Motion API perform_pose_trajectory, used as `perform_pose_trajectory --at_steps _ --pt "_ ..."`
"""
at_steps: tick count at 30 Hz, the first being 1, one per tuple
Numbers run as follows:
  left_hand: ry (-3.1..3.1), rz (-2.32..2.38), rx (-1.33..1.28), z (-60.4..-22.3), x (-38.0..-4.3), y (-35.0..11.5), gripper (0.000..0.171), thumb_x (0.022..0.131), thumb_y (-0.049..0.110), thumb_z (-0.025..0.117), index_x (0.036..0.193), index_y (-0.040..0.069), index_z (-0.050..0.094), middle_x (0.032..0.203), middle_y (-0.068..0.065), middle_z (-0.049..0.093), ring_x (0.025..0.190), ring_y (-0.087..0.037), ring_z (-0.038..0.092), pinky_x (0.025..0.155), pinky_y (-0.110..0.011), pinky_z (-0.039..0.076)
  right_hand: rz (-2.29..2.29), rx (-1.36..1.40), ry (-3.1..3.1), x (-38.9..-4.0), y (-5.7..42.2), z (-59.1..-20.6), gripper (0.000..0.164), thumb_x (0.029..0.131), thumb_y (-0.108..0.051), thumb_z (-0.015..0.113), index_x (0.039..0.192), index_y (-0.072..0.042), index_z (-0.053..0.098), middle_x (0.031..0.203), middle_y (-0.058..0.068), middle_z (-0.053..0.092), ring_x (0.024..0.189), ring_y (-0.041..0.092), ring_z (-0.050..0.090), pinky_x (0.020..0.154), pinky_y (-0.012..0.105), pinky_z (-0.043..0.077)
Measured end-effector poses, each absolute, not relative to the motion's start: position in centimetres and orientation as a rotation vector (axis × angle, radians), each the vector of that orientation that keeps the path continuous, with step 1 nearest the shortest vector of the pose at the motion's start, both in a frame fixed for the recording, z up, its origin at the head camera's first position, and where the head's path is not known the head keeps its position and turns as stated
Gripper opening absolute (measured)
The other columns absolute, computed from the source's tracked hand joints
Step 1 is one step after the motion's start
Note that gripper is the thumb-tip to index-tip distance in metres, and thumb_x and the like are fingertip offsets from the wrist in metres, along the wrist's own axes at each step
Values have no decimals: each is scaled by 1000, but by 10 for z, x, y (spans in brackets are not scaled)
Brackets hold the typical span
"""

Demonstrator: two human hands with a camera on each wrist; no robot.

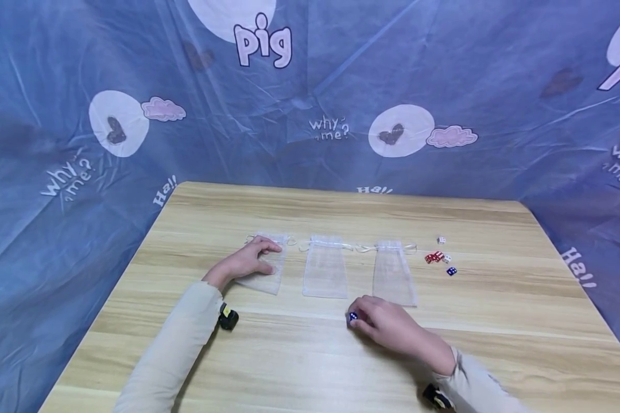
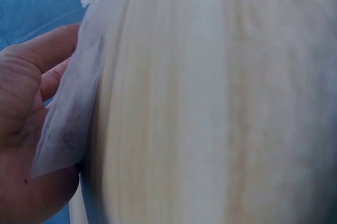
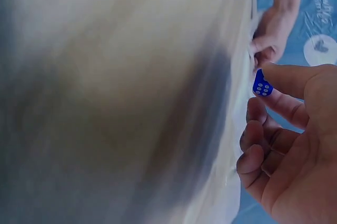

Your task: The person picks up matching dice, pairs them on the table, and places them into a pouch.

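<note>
The right hand (image 1: 390,324) pinches a blue die (image 3: 263,86) with white dots between thumb and index finger; the other fingers curl loosely below. It is just in front of the right sheer white drawstring bag (image 1: 392,275). At the left, the left hand (image 1: 250,261) rests on the left drawstring bag (image 1: 262,283), thumb and fingers spread apart over it. In the left wrist view this bag's sheer fabric (image 2: 73,103) hides part of the fingers. Between the hands lies the middle drawstring bag (image 1: 324,269), flat with its ties toward the back.
Right of the bags lie loose dice: two red dice (image 1: 434,257), a white die (image 1: 446,258) beside them, another white die (image 1: 441,240) behind, and a blue die (image 1: 452,271) nearer. The wooden table (image 1: 289,355) ends at a blue printed cloth (image 1: 310,86).
</note>
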State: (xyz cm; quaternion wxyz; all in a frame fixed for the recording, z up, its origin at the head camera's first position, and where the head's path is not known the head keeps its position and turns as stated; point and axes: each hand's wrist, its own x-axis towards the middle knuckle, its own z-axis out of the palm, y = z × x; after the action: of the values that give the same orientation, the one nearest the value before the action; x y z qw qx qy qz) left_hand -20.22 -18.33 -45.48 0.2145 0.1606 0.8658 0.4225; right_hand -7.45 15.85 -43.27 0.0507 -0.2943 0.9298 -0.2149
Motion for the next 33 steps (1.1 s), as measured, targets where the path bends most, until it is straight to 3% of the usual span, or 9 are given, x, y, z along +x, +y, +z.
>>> perform_pose_trajectory --at_steps 5,12,22,33 --pt "2401 1166 450 -455 -202 -183 53 81 11 74 131 7 57 134 -16 41 123 -31 42 109 -48 33 -636 -938 2812 -74 154 -437 10 89 -25 67 97 -21 65 88 -13 63 80 1 57 69 26 50" --pt "2396 1159 449 -453 -202 -183 52 82 10 73 132 8 57 136 -15 41 123 -30 42 109 -47 34 -651 -883 2752 -73 153 -439 8 90 -26 66 96 -22 64 83 -16 57 75 -1 50 62 22 43" --pt "2389 1158 447 -451 -201 -184 52 82 11 74 131 8 57 135 -15 41 122 -30 42 108 -47 35 -642 -869 2764 -72 153 -439 11 89 -29 67 98 -23 64 85 -16 58 75 -2 50 63 22 43" --pt "2387 1160 453 -453 -203 -184 54 81 12 75 132 9 57 135 -15 41 122 -30 42 108 -47 35 -870 -754 2733 -84 178 -423 20 87 -24 69 104 -13 66 78 -14 56 68 -4 47 62 19 46"
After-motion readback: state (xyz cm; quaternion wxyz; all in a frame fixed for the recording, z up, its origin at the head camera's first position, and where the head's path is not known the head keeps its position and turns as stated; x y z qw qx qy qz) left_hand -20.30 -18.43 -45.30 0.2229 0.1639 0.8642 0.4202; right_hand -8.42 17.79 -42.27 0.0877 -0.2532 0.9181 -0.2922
